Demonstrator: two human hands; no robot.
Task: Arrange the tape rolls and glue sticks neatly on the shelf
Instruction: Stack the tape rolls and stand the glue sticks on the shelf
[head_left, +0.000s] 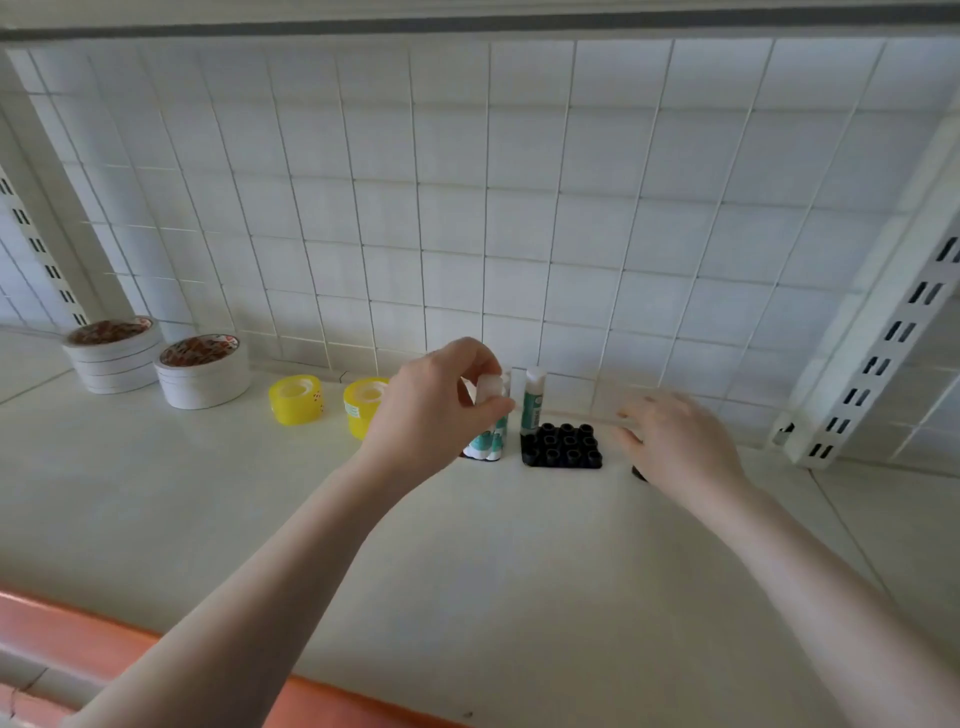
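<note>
The left hand (431, 405) pinches a glue stick (491, 415) by its cap, seemingly to stand it upright, while the blurred right hand (675, 441) hovers, fingers spread, beside the black holder (563, 447).

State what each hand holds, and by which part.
Left hand pinches a glue stick by its white cap end. Right hand holds nothing.

Left hand (441, 405) pinching, right hand (675, 441) open, blurred.
</note>
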